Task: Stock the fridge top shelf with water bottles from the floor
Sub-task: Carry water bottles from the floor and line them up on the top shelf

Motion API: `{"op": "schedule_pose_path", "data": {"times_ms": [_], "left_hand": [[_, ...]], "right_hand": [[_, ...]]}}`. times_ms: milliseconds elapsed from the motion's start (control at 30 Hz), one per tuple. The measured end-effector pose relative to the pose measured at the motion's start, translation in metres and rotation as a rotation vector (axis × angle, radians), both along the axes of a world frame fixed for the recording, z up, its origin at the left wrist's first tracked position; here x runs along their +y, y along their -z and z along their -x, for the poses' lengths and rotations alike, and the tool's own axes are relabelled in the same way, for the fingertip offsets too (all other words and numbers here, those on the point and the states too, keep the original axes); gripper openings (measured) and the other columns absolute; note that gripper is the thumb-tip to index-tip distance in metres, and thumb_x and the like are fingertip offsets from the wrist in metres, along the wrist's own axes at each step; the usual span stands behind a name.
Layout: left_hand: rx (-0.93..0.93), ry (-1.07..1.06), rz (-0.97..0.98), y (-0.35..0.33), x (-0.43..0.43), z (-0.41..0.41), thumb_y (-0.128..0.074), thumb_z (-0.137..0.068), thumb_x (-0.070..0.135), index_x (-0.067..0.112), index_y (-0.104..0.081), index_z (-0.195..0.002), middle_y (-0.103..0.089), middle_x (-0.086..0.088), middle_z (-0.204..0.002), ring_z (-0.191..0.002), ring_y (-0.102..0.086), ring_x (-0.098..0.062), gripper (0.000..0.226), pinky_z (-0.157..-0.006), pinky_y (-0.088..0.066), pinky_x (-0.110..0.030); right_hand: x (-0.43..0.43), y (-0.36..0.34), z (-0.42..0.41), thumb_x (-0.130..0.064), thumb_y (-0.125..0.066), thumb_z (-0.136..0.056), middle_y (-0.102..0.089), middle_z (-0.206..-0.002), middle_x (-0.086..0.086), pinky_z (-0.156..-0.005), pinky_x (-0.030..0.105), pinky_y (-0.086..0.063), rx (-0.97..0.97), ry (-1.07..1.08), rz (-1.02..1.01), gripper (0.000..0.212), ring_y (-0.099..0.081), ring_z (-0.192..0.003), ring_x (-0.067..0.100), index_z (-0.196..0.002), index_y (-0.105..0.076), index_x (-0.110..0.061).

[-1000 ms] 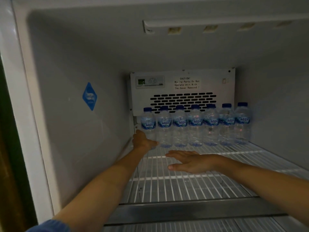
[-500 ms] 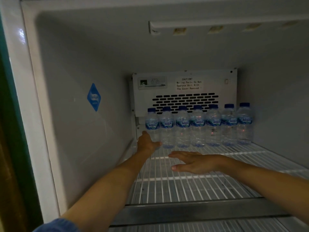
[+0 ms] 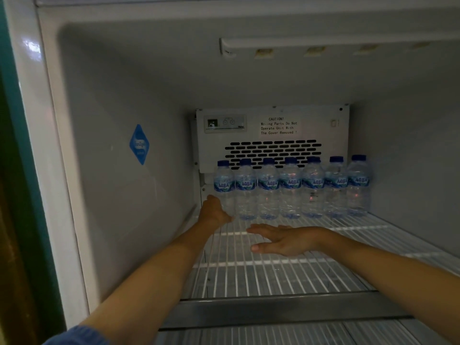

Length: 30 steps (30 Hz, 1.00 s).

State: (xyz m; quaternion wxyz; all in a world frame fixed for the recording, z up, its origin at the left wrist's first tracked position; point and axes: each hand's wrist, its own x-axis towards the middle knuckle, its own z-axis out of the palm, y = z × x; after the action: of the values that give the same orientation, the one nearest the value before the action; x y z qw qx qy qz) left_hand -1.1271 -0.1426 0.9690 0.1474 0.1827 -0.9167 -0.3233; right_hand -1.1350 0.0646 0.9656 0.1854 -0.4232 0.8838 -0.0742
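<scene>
**Seven bottles lined up under the vent panel**

Seven water bottles [image 3: 291, 188] with blue caps and blue labels stand upright in a close row directly below the vent panel [image 3: 273, 135], their caps overlapping its lower slots. They sit on the wire top shelf [image 3: 273, 277], which runs forward from under the panel.

The left hand [image 3: 214, 212] is at the foot of the leftmost bottle [image 3: 224, 188], below the panel's left corner. Its thumb lies across the front of the base and its fingers rise along the bottle's left side. Whether it truly grips the bottle cannot be told.

The right hand [image 3: 281, 239] is released, fingers straight and pointing left, low over the shelf wires in front of the row and touching no bottle.

A blue diamond sticker [image 3: 139, 144] sits on the side wall, left of the panel
</scene>
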Motion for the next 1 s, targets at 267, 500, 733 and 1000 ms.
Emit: {"op": "schedule_pose_path", "data": {"times_ms": [267,500,733,1000], "left_hand": [[-0.46,0.139,0.392,-0.03,0.03,-0.072,-0.057,-0.091,0.043,0.009,-0.024,-0.149,-0.028,-0.009,-0.154,-0.138,-0.034,-0.024,0.074,-0.108,-0.032,-0.029],[-0.122,0.158,0.435,-0.043,0.077,-0.184,-0.057,-0.092,0.02,0.009,-0.064,-0.119,-0.061,-0.011,-0.126,-0.115,-0.056,-0.025,0.03,-0.095,-0.042,-0.027],[0.262,-0.03,0.353,-0.009,0.116,-0.313,-0.058,-0.082,0.008,0.01,-0.069,-0.098,-0.071,-0.011,-0.088,-0.086,-0.066,-0.026,0.019,-0.083,-0.052,-0.033],[-0.035,-0.202,0.237,0.099,0.112,-0.469,-0.062,-0.084,0.013,0.007,-0.067,-0.103,-0.07,-0.007,-0.095,-0.086,-0.063,-0.019,0.02,-0.084,-0.048,-0.029]], "right_hand": [[0.002,-0.014,-0.021,-0.061,-0.027,-0.096,0.01,-0.161,-0.006,-0.119,0.035,0.003,0.04,0.033,-0.1,0.073,0.004,-0.148,0.014,-0.153,0.004,-0.03],[0.016,-0.031,-0.098,-0.046,-0.046,-0.097,-0.05,-0.141,0.009,-0.105,0.035,-0.04,0.167,0.057,0.03,0.054,-0.05,-0.125,0.026,-0.136,-0.05,-0.01],[0.038,-0.015,-0.198,-0.015,-0.07,-0.083,-0.073,-0.089,0.012,-0.081,0.037,-0.051,0.052,0.085,0.902,0.014,-0.066,-0.086,0.02,-0.09,-0.074,-0.005],[0.02,0.083,-0.317,-0.013,-0.076,-0.079,-0.064,-0.083,0.0,-0.062,0.017,-0.048,-0.352,-0.014,0.907,0.023,-0.057,-0.073,0.008,-0.1,-0.067,-0.011]]}}
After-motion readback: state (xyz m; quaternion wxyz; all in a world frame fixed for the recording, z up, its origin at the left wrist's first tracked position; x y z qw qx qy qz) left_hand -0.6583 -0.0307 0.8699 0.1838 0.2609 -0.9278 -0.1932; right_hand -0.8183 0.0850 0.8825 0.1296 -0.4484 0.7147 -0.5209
